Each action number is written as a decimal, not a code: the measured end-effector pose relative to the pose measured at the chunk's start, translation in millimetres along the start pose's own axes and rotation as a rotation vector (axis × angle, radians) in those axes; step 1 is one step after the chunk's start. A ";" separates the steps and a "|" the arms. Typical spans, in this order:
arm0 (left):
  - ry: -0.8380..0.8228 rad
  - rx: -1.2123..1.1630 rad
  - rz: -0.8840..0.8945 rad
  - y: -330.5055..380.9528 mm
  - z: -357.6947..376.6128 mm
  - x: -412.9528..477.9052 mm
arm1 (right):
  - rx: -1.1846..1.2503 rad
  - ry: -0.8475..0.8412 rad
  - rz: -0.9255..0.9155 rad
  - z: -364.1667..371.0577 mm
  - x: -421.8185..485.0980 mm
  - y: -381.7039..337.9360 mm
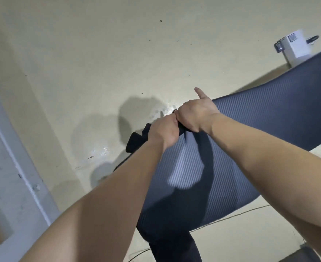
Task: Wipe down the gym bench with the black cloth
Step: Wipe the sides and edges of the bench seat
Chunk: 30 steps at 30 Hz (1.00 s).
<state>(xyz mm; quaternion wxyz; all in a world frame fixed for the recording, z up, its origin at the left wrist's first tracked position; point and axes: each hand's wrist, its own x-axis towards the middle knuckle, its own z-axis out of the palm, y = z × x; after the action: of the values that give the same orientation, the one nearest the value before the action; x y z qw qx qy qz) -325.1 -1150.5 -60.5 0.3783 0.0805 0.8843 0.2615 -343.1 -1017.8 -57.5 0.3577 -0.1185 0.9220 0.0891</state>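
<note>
A blue-grey ribbed pad, the gym bench (269,120), runs from the bottom centre up to the right edge. The black cloth (137,140) is bunched at the pad's near-left edge. Part of it hangs to the left of my left wrist, and a strip shows between my hands. My left hand (163,132) is closed on the cloth. My right hand (195,115) touches the left one and grips the same cloth, with its index finger pointing up and away. Both forearms reach in from the bottom.
The beige floor (99,63) fills the upper left, with shadows and glossy spots. A white box-shaped device (295,46) stands on the floor at the upper right. A pale panel or door frame (14,167) lines the left edge. A thin cable (231,217) lies at the lower right.
</note>
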 end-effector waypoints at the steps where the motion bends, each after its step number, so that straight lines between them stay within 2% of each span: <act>1: -0.020 0.009 0.004 13.8 -2.5 6.3 | 0.012 0.005 0.043 -0.1 -3.0 11.1; 6: -0.129 -0.013 0.108 57.4 0.8 45.2 | 0.116 -0.058 0.219 -9.2 -23.3 52.8; 10: -0.283 -0.032 0.218 58.5 5.5 73.7 | 0.227 -0.060 0.353 -4.3 -29.4 71.0; 12: -0.308 -0.053 0.238 49.6 1.2 77.9 | 0.284 -0.037 0.407 0.4 -32.4 68.1; 14: -0.273 -0.068 0.175 35.5 -1.8 74.3 | 0.400 -0.019 0.485 6.7 -37.8 54.3; 17: -0.332 -0.066 -0.096 25.1 0.1 57.0 | 0.555 -0.021 0.626 14.9 -47.7 17.7; 19: -0.334 -0.082 -0.119 26.0 2.4 48.4 | 0.623 -0.029 0.746 18.7 -50.1 -14.0; 22: -0.276 0.019 0.174 26.6 -2.9 49.6 | 0.724 0.080 0.980 24.2 -58.5 -68.9; 25: -0.289 0.194 0.417 14.6 -2.2 47.8 | 0.840 0.086 1.099 22.1 -71.0 -109.1; 27: -0.254 0.211 0.437 12.9 1.0 45.2 | 0.965 0.158 1.155 11.9 -71.5 -109.9; 29: -0.215 0.115 0.315 27.1 6.8 49.6 | 1.023 0.345 1.186 11.5 -67.3 -89.3; 30: -0.224 0.082 0.243 34.1 9.6 54.1 | 1.060 0.412 1.136 15.2 -64.4 -76.9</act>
<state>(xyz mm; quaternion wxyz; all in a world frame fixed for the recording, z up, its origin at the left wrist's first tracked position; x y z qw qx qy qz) -358.0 -1099.2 -82.1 0.4367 0.2307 0.8302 0.2585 -265.6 -1077.6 -30.9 0.0891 0.5403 0.8084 -0.2159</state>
